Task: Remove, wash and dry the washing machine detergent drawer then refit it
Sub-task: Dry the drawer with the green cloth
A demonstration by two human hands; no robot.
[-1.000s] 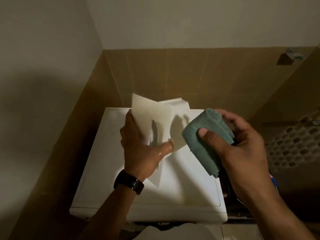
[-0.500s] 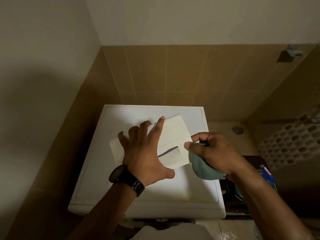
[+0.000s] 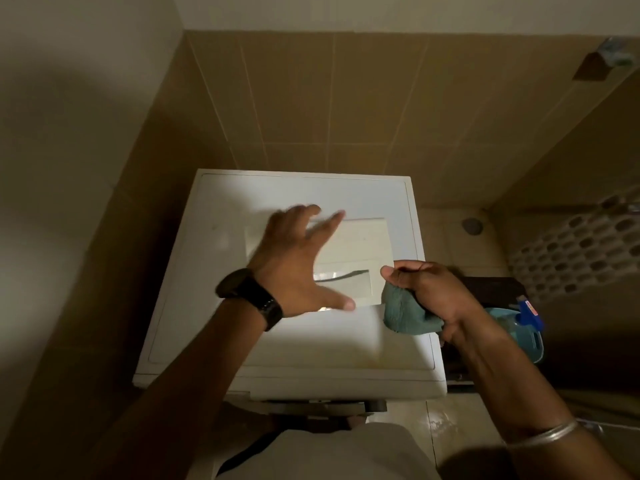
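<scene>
Head view, nearest first: the right hand (image 3: 429,292) sits at the machine's right edge with its fingers curled round a bunched teal cloth (image 3: 403,311), which hangs down just beside the drawer's near corner. Beyond the wrist, off the side of the washing machine (image 3: 214,271), a blue and teal bottle (image 3: 526,323) shows low down. To the left, the left hand (image 3: 298,268), with a dark watch (image 3: 251,297) on its wrist, is spread flat with straight fingers over the detergent drawer (image 3: 360,244); whether the palm presses the drawer or hovers just above it is blurred by motion.

The drawer now lies flat on the machine's white top, towards the back right. A second ago the left hand held it upright in the air while the cloth wiped it; half a second ago it was being laid down at an angle, and it has since been squared up. That suggests the drying step is ending or continuing on the flat face, with refitting not yet begun.
</scene>
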